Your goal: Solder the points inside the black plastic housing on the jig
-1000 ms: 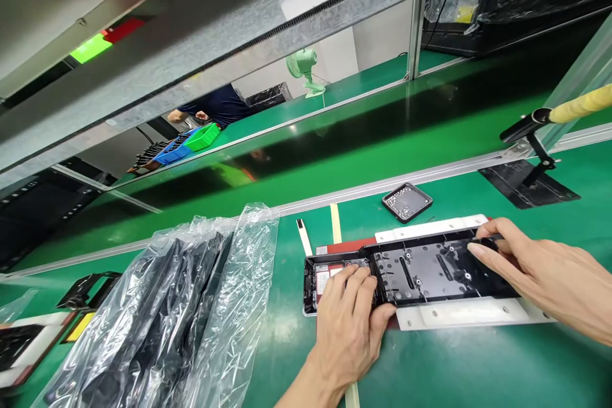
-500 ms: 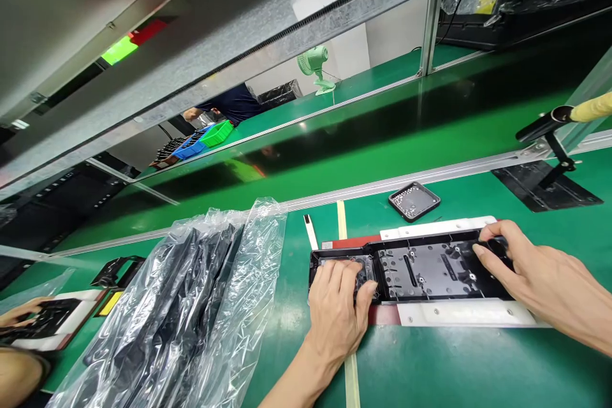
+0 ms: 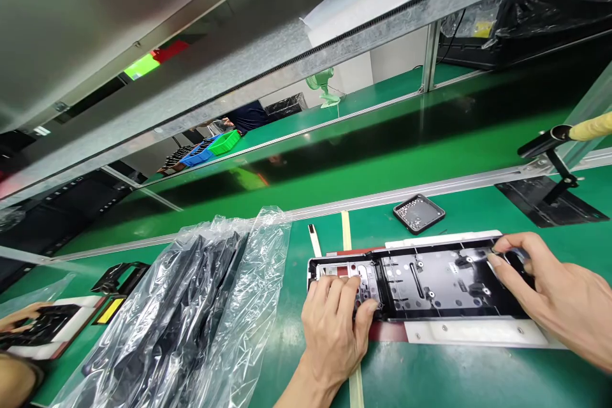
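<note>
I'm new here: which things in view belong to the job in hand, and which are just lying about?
In the job:
black plastic housing
left hand and right hand, both at it
white fixture rails alongside

Apparently lying about:
plastic-wrapped black parts
green desk fan
tray of small metal pieces, though possibly related

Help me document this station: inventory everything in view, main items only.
Ribbed plastic housing: 1, black, under hands
Long fixture: 1, white-red, beneath housing
Square plastic tray: 1, black, behind housing
Slim stick: 1, white, behind housing
Crinkled plastic bag: 1, clear, left
Caged fan: 1, green, far bench
Plastic bins: 2, green and blue, far bench
Tubular stand: 1, black, right
Co-worker's hand: 1, bare, left edge
Left hand: 1, bare, at housing's left
Right hand: 1, bare, at housing's right
</note>
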`<state>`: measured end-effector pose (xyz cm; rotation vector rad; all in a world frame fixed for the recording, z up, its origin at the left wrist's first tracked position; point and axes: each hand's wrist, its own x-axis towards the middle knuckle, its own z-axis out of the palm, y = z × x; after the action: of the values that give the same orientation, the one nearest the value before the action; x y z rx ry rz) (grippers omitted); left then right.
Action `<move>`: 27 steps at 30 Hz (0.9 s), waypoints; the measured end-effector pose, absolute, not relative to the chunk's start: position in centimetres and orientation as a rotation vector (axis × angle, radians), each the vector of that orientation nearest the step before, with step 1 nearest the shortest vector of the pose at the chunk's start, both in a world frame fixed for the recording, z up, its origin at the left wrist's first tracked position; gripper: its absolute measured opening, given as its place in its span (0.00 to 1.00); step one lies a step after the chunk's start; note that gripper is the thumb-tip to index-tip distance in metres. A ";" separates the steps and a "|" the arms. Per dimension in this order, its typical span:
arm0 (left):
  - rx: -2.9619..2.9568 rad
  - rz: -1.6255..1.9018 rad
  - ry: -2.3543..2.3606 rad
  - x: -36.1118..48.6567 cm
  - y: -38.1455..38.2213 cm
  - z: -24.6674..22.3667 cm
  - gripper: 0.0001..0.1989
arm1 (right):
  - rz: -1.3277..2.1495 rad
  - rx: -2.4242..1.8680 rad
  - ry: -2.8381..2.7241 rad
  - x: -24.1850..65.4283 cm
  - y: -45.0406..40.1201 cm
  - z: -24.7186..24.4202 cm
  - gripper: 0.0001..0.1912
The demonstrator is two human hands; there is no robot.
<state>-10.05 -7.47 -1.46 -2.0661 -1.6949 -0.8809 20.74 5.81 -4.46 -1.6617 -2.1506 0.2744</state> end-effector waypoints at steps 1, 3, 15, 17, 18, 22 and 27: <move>-2.068 -0.882 -1.686 -10.1 -7.5 -1.4 0.12 | 0.314 -1.672 -2.132 20.7 5.7 -4.3 0.20; -2.076 -0.881 -1.676 -10.1 -7.5 -1.4 0.12 | 0.422 -1.697 -2.092 20.7 5.6 -4.0 0.20; -2.090 -0.866 -1.681 -10.2 -7.1 -2.0 0.11 | 0.230 -1.625 -1.941 20.6 4.5 -4.0 0.21; -2.096 -0.879 -1.675 -10.2 -7.0 -2.1 0.09 | 0.160 -1.600 -1.927 20.6 4.3 -4.1 0.21; -2.102 -0.884 -1.673 -10.2 -6.9 -2.2 0.09 | 0.136 -1.588 -1.923 20.6 4.2 -4.1 0.21; -2.103 -0.903 -1.668 -10.3 -6.8 -2.2 0.08 | 0.075 -1.553 -1.916 20.3 4.0 -3.9 0.21; -2.112 -0.965 -1.645 -10.1 -6.3 -2.1 0.07 | 0.002 -1.568 -1.915 20.5 4.0 -4.3 0.24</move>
<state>-10.10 -6.30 -2.15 -2.1117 -1.6447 -0.9650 20.54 4.03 -4.34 -1.5678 -1.9145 0.0020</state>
